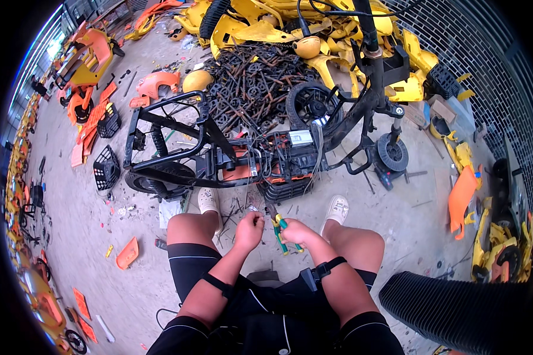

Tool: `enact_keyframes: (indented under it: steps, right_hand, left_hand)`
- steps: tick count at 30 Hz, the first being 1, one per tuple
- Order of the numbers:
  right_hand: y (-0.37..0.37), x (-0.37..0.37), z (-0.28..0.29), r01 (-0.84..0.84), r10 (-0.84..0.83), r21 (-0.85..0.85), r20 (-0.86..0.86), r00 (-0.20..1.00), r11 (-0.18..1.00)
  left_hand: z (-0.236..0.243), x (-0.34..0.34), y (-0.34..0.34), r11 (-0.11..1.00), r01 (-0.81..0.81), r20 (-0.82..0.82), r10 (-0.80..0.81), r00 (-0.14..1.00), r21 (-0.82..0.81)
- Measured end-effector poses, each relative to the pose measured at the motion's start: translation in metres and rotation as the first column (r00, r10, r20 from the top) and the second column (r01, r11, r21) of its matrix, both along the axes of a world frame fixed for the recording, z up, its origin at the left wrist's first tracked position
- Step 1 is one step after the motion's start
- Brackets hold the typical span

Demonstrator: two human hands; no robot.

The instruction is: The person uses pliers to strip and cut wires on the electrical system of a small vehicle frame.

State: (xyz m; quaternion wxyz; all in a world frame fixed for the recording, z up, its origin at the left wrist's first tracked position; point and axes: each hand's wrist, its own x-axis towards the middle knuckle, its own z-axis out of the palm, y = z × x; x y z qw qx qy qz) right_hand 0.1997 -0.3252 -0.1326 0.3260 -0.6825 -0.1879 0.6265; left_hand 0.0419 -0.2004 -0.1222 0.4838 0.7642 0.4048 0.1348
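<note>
My right hand (298,232) is wrapped round the handles of pliers (280,241) with green and yellow grips; their jaws point away from me. Just to their left, my left hand (250,231) is closed, its fingers pinched together close to the jaws. Something small and pale shows at its fingertips, too small to name. Beyond both hands stands a stripped black scooter frame (177,155), with bundles of wires (260,155) and a silver box (301,138) exposed in its middle. Neither hand touches the frame.
A heap of rusty metal parts (249,83) and a pile of yellow body panels (249,35) lie behind the scooter. Black baskets (106,168) and orange panels (127,253) are scattered at left. A ribbed black object (444,307) sits close at my right.
</note>
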Motion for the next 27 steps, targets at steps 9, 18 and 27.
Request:
enact_keyframes:
  steps: [9, 18, 27]
  right_hand:
    - [0.0, 0.002, 0.011, 0.045, -0.045, 0.003, 0.011, 0.999, 0.999]
    - [0.0, -0.005, 0.03, 0.053, -0.05, 0.093, -0.038, 0.998, 0.994]
    - [-0.002, -0.006, 0.027, -0.028, 0.014, 0.176, 0.078, 0.997, 0.984]
  left_hand:
    - [0.006, 0.003, -0.001, 0.992, -0.041, 0.088, 0.051, 0.995, -0.121]
    - [0.002, 0.003, 0.001, 0.936, -0.111, 0.247, 0.201, 0.948, -0.335]
    - [-0.004, 0.003, -0.001, 0.903, -0.096, 0.281, 0.229, 0.932, -0.418]
